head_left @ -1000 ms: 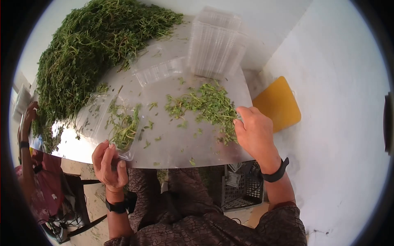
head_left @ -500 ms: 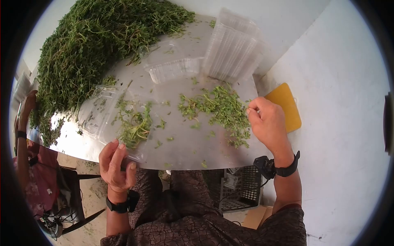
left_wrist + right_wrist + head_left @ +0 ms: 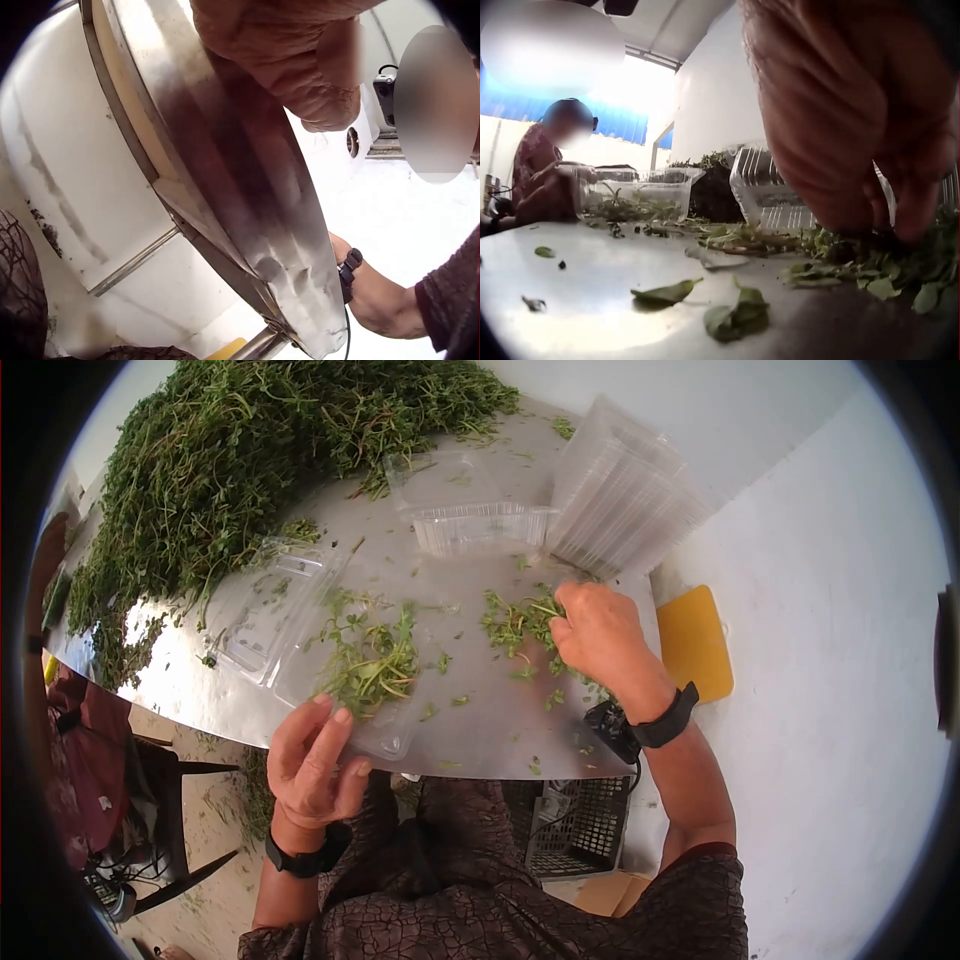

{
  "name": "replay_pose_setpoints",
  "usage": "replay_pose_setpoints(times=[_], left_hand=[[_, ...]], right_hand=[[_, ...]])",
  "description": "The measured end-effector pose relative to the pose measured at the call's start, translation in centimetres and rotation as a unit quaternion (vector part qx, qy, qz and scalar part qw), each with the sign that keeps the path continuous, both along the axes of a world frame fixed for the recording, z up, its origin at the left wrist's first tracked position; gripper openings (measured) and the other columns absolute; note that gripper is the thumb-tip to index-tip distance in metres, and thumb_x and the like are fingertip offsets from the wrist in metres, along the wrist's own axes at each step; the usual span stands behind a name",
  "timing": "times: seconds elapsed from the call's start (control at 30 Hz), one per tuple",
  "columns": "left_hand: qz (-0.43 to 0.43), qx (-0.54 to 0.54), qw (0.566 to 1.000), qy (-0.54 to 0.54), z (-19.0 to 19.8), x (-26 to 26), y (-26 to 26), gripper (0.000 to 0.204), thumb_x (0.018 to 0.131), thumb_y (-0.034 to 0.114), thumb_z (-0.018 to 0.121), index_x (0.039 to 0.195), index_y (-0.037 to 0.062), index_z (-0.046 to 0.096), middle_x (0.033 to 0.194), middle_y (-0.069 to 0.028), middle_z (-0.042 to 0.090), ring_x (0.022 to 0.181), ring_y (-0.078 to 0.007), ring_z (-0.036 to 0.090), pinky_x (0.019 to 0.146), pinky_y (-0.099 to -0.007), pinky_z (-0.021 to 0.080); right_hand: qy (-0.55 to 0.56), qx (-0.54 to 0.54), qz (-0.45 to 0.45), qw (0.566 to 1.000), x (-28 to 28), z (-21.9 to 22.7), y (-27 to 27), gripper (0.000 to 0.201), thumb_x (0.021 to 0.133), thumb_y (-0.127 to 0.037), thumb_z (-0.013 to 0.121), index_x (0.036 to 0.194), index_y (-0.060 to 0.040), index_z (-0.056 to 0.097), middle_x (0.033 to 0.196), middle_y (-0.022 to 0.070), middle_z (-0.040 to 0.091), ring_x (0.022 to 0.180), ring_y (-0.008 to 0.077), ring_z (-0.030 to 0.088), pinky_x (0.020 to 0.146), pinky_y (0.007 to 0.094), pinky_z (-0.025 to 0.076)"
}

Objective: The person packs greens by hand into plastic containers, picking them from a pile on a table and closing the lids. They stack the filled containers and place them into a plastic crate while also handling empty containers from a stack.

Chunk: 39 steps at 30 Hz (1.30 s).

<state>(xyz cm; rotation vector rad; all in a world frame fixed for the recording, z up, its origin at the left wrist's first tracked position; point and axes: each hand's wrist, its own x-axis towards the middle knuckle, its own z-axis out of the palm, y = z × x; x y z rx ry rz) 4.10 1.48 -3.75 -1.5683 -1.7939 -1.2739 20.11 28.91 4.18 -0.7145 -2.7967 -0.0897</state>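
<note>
My left hand (image 3: 312, 765) is at the table's front edge, fingertips at the near left edge of a clear plastic clamshell container (image 3: 395, 738) and thumb held apart. Its hinged lid (image 3: 262, 635) lies folded back to the left. Leafy green sprigs (image 3: 372, 672) rest in the container. To the right, my right hand (image 3: 605, 640) pinches into a small heap of loose greens (image 3: 510, 622), partly covering it. In the right wrist view its fingers (image 3: 915, 202) point down among the leaves, hiding what lies between them.
A large mound of greens (image 3: 220, 480) covers the table's back left. Behind stand another clear container (image 3: 480, 528) and a tall stack of containers (image 3: 625, 490). A yellow board (image 3: 695, 645) leans by the wall. Below is a black crate (image 3: 580, 830). Another person (image 3: 540, 165) sits at the far left.
My right hand has moved from the heap's right side onto it, over the leaves. The left hand stays at the container's near edge. The head view has shifted, so the table scene sits farther right.
</note>
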Motion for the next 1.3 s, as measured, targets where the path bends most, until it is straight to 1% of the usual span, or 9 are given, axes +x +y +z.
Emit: replay_pose_setpoints(times=[0.27, 0.37, 0.43, 0.53, 0.63, 0.77, 1.17, 1.23, 1.3], left_hand=[[0.008, 0.005, 1.0, 0.01, -0.1, 0.0, 0.1, 0.043, 0.067, 0.011, 0.07, 0.108, -0.0001, 0.063, 0.109, -0.0207, 0.057, 0.089, -0.0282, 0.06, 0.072, -0.0316, 0.053], [0.005, 0.002, 1.0, 0.009, 0.1, 0.0, 0.1, 0.043, 0.067, 0.011, 0.07, 0.107, -0.0001, 0.063, 0.107, -0.0203, 0.057, 0.088, -0.0278, 0.06, 0.072, -0.0317, 0.053], [0.008, 0.009, 1.0, 0.027, 0.1, 0.0, 0.2, 0.042, 0.067, 0.011, 0.07, 0.107, -0.0001, 0.062, 0.108, -0.0197, 0.057, 0.087, -0.0278, 0.06, 0.072, -0.0318, 0.052], [0.007, 0.005, 1.0, 0.013, 0.0, 0.0, 0.1, 0.044, 0.066, 0.011, 0.071, 0.108, 0.0001, 0.062, 0.108, -0.0193, 0.057, 0.088, -0.0284, 0.061, 0.072, -0.0318, 0.052], [-0.006, 0.01, 1.0, 0.014, 0.2, -0.1, 0.2, 0.045, 0.066, 0.011, 0.072, 0.108, 0.0003, 0.062, 0.108, -0.0191, 0.056, 0.087, -0.0289, 0.061, 0.071, -0.032, 0.053], [-0.016, 0.018, 1.0, 0.014, 0.3, -0.3, 0.3, 0.045, 0.065, 0.012, 0.073, 0.108, 0.0006, 0.063, 0.107, -0.0192, 0.056, 0.084, -0.0287, 0.062, 0.068, -0.0321, 0.053], [-0.032, 0.041, 0.999, 0.008, 0.4, -0.3, 0.5, 0.047, 0.061, 0.01, 0.073, 0.105, -0.0006, 0.063, 0.105, -0.0186, 0.057, 0.079, -0.0264, 0.063, 0.065, -0.0323, 0.053], [-0.04, 0.014, 0.999, 0.004, 0.1, -0.3, 0.3, 0.042, 0.069, 0.013, 0.068, 0.108, -0.0012, 0.061, 0.107, -0.022, 0.057, 0.09, -0.0301, 0.061, 0.075, -0.0334, 0.052], [-0.038, 0.029, 0.999, 0.007, 0.5, -0.4, 0.5, 0.045, 0.064, 0.011, 0.071, 0.107, -0.0008, 0.062, 0.105, -0.0198, 0.057, 0.083, -0.028, 0.061, 0.069, -0.0327, 0.052]], right_hand=[[-0.014, 0.011, -0.039, 0.999, 0.2, 0.3, 0.1, 0.006, 0.067, -0.005, 0.059, 0.064, 0.0005, 0.057, 0.062, 0.0182, 0.058, 0.064, 0.0366, 0.058, 0.059, 0.0435, 0.046], [0.073, -0.103, -0.051, 0.991, 0.5, 1.4, -0.6, 0.005, 0.068, -0.005, 0.057, 0.067, -0.0004, 0.058, 0.064, 0.0177, 0.059, 0.064, 0.037, 0.058, 0.058, 0.0435, 0.045], [0.084, -0.174, -0.046, 0.98, 0.4, 1.8, -1.2, 0.01, 0.074, -0.005, 0.054, 0.079, 0.0009, 0.06, 0.064, 0.0149, 0.06, 0.056, 0.0255, 0.058, 0.055, 0.0353, 0.045], [0.1, -0.165, -0.026, 0.981, -0.6, 0.8, -1.9, 0.011, 0.072, -0.01, 0.059, 0.073, 0.0004, 0.059, 0.061, 0.0176, 0.058, 0.059, 0.0363, 0.057, 0.056, 0.0428, 0.045], [0.006, -0.181, -0.085, 0.98, -1.9, 1.7, -3.2, 0.023, 0.075, -0.02, 0.064, 0.073, 0.0022, 0.058, 0.058, 0.0186, 0.056, 0.056, 0.0357, 0.057, 0.056, 0.0433, 0.045], [-0.003, -0.139, -0.073, 0.988, -2.4, 1.5, -3.7, 0.032, 0.075, -0.028, 0.067, 0.072, 0.0027, 0.056, 0.057, 0.0198, 0.056, 0.056, 0.0356, 0.059, 0.056, 0.0447, 0.045], [0.009, -0.004, -0.007, 1.0, -2.1, -0.8, -2.4, 0.007, 0.067, -0.005, 0.057, 0.066, 0.0011, 0.054, 0.06, 0.0199, 0.055, 0.059, 0.0391, 0.056, 0.055, 0.0456, 0.045], [0.052, -0.063, -0.021, 0.996, -1.9, -0.7, -2.2, 0.006, 0.066, -0.002, 0.056, 0.065, 0.0025, 0.052, 0.058, 0.0196, 0.053, 0.056, 0.0347, 0.057, 0.053, 0.0433, 0.045], [0.088, -0.152, -0.031, 0.984, -1.5, 0.3, -2.3, 0.005, 0.068, -0.001, 0.056, 0.067, 0.0024, 0.053, 0.057, 0.0167, 0.054, 0.053, 0.0286, 0.057, 0.05, 0.0393, 0.045]])
